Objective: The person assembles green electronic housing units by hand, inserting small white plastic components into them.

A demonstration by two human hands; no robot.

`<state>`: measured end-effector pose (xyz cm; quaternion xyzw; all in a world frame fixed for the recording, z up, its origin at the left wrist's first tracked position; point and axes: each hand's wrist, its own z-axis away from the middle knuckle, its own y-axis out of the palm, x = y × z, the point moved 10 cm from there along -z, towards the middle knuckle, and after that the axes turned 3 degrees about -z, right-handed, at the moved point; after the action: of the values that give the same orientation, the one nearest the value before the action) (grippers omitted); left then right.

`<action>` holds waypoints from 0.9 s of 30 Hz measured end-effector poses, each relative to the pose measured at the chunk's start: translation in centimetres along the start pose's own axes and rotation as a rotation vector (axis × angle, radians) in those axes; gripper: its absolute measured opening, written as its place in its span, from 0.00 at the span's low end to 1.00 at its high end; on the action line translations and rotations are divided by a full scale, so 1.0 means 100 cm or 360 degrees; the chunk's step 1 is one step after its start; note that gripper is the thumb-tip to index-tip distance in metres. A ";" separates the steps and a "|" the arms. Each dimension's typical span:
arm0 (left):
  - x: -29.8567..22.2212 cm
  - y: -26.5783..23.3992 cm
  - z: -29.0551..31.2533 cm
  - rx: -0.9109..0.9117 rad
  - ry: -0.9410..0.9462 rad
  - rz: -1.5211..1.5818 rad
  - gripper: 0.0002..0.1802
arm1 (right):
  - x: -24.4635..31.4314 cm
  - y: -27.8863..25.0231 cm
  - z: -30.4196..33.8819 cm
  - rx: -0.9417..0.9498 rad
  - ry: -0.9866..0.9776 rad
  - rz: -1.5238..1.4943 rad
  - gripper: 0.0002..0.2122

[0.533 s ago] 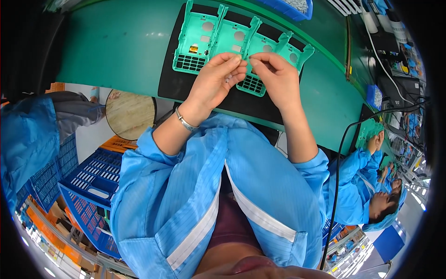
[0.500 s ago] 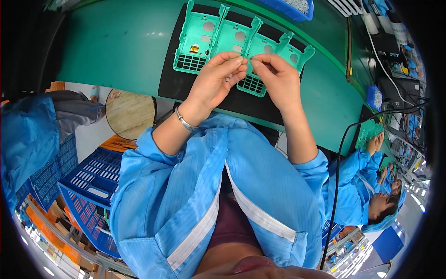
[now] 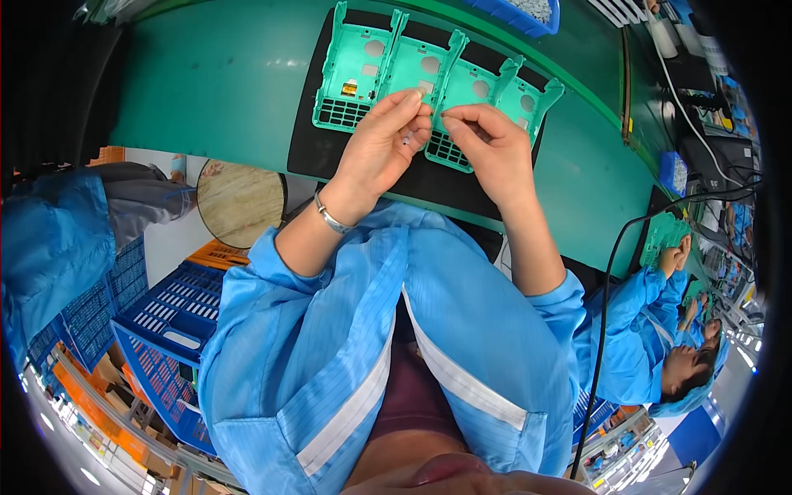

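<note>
Several light-green plastic housings (image 3: 355, 62) with grid-like ends lie in a row on a black mat (image 3: 309, 148). The leftmost one carries a small yellow-and-black patch (image 3: 350, 88). Above the middle housings, my left hand (image 3: 381, 140) is closed, thumb against forefinger, with a tiny pale thing showing between the curled fingers. My right hand (image 3: 499, 148) also pinches, thumb to forefinger, just to the right of it. Whatever sits in either pinch is too small to make out. The two sets of fingertips are close but apart, hiding parts of the housings below.
A blue bin (image 3: 528, 15) of small pale parts stands at the bench's far edge, another (image 3: 672, 173) at right. A black cable (image 3: 609, 272) hangs down on the right. Co-workers in blue sit right and stand left. Blue crates (image 3: 165, 330) and a round stool (image 3: 239, 204) are at left.
My left fingertips have drawn slightly away from the right ones and curled a little more. The right hand keeps its pinch. The view has shifted slightly; the housings stay put.
</note>
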<state>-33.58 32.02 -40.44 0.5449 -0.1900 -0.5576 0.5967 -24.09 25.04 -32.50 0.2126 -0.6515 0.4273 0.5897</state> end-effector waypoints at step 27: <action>-0.028 -0.009 0.013 -0.0123 0.0238 -0.0227 0.18 | -0.037 -0.013 -0.048 0.0019 0.0204 0.0900 0.10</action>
<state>-35.90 34.10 -39.74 0.5738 -0.0842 -0.5634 0.5885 -19.46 27.40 -35.90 -0.0015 -0.6438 0.5913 0.4857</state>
